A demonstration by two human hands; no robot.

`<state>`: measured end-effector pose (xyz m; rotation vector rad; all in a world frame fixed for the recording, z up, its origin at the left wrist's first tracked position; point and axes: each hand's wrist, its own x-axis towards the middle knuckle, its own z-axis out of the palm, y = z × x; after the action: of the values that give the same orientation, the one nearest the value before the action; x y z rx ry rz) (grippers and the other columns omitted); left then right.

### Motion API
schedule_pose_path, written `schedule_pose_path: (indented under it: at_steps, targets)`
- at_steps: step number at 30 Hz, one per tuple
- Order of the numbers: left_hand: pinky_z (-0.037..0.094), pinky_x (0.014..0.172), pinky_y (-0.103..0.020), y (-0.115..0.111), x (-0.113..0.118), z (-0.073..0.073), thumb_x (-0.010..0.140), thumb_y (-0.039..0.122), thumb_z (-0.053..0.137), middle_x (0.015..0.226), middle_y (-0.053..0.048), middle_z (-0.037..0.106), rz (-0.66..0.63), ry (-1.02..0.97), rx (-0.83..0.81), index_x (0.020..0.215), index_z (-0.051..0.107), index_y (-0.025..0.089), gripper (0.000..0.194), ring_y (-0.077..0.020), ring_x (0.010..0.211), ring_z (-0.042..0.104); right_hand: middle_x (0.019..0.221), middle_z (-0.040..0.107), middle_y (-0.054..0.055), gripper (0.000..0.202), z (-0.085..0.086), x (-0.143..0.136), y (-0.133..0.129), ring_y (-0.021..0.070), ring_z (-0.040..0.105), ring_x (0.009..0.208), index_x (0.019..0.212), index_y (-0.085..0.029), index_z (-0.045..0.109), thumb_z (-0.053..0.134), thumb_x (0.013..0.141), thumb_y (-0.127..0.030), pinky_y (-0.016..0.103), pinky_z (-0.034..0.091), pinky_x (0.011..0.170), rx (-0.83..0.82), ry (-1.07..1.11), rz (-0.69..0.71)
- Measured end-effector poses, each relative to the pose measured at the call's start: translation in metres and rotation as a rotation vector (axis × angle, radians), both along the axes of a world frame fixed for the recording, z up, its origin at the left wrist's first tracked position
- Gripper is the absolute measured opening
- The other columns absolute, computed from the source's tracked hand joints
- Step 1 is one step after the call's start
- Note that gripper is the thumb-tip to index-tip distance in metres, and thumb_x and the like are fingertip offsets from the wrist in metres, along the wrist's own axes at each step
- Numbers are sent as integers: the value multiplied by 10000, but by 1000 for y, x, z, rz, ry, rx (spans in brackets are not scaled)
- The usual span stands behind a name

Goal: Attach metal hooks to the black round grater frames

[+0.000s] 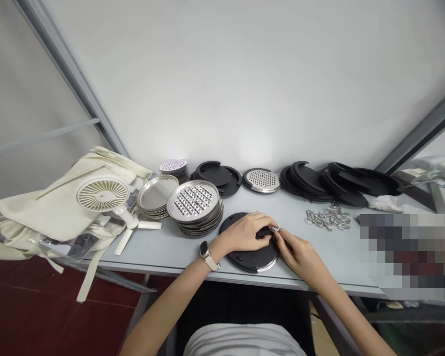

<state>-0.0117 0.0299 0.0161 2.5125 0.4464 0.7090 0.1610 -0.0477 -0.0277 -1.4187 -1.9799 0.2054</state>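
Note:
A round black plate (pixel 250 259) with a silver rim showing along its front right edge lies on the table close to me. My left hand (pixel 246 231) rests over it, closed, with thumb and fingers curled about its upper right edge. At that same edge my right hand (pixel 298 253) is closed in a pinch on a small metal wire clip (pixel 272 229), partly hidden by the fingers. Several similar wire clips (pixel 328 218) lie in a loose pile further right. To the left stands a stack of round metal grater discs (pixel 195 200).
Plain metal discs (pixel 157 194) are stacked at left, beside a white handheld fan (pixel 104 195) and a cream bag (pixel 59 207). Along the wall lie black holders (pixel 307 180) and a finished-looking grater disc (pixel 261 179). A pixelated area (pixel 411 252) covers the right side.

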Motion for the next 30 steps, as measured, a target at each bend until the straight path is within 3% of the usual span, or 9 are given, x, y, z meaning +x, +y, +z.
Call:
schedule_pose_path:
  at_steps: [10, 30]
  targets:
    - [455, 891, -284, 1, 0, -2, 814, 108, 542, 1032, -60, 638, -4, -29, -129, 1056, 550, 167, 249, -162, 968, 603, 583, 552, -7, 238, 2, 0, 0, 127, 515, 468, 749, -225, 434, 340, 958, -292, 223, 357, 448, -23, 4, 17]
    - [469, 883, -292, 1, 0, -4, 797, 96, 556, 1044, -54, 631, -13, -39, -209, 1085, 541, 177, 299, -159, 949, 608, 590, 529, -10, 233, 0, -1, -2, 122, 500, 467, 743, -230, 397, 330, 959, -290, 228, 358, 451, 45, 3, -6]
